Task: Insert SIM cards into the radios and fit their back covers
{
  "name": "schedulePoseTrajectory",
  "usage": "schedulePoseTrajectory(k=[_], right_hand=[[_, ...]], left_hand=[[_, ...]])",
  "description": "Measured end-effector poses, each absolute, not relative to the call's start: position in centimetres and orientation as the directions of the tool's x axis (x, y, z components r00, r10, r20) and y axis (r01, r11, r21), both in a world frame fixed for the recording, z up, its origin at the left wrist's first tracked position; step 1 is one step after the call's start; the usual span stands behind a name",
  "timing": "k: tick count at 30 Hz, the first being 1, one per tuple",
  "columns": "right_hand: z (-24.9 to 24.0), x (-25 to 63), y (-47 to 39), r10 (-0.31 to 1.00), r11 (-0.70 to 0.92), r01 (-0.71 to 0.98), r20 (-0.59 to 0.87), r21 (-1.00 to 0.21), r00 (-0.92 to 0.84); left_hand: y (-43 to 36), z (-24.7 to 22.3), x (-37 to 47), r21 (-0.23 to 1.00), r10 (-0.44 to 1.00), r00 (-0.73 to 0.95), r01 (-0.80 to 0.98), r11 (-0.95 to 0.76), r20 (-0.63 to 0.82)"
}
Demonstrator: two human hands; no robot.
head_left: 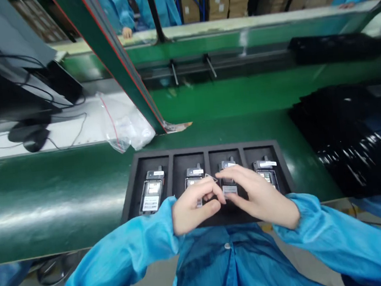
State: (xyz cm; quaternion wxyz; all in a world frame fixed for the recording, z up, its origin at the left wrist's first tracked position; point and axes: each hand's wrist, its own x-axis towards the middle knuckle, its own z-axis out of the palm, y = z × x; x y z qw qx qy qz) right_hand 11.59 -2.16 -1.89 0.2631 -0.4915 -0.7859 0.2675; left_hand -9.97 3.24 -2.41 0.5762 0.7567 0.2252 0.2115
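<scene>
A black foam tray [173,180] lies in front of me, and each of its compartments holds a handset with a stubby antenna. The leftmost handset [151,194] shows white labels in its open back. My left hand [199,203] is over the second handset [194,173], its fingers curled in; what they hold, if anything, is hidden. Above the third handset [229,188] my right hand [254,191] reaches across with fingers stretched and thumb apart. A small pale-edged piece [211,177] shows between both hands, too blurred to name. The rightmost handset [266,171] is partly behind my right wrist.
Shiny black sheets or bags [355,140] are piled at the right. A clear plastic bag [124,127] rests on the left, beside a slanting green post [118,64]. Cables and a dark mouse-like object [35,137] lie further left. People in blue sleeves stand across the bench.
</scene>
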Motion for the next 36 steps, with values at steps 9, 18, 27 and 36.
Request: schedulePoseTrajectory(k=[9, 18, 27, 36], right_hand=[[-1.0, 7.6, -0.7, 0.948, 0.191, 0.409, 0.06, -0.892, -0.313], [-1.1, 6.0, 0.9, 0.907, 0.005, 0.39, -0.16, -0.921, -0.389], [-1.7, 5.2, 0.8, 0.933, 0.309, 0.526, 0.146, -0.793, -0.328], [-1.6, 4.8, 1.6, 0.925, 0.34, 0.586, 0.147, -0.735, -0.352]], left_hand=[[3.1, -2.6, -13.0, 0.995, 0.583, 0.809, -0.095, -0.002, 0.078], [2.9, -3.0, -14.5, 0.947, 0.651, 0.759, -0.186, 0.262, -0.031], [3.6, -3.8, -15.5, 0.942, 0.665, 0.742, -0.159, 0.294, -0.083], [3.8, -4.8, -15.9, 0.89, 0.634, 0.773, -0.269, 0.369, -0.03]])
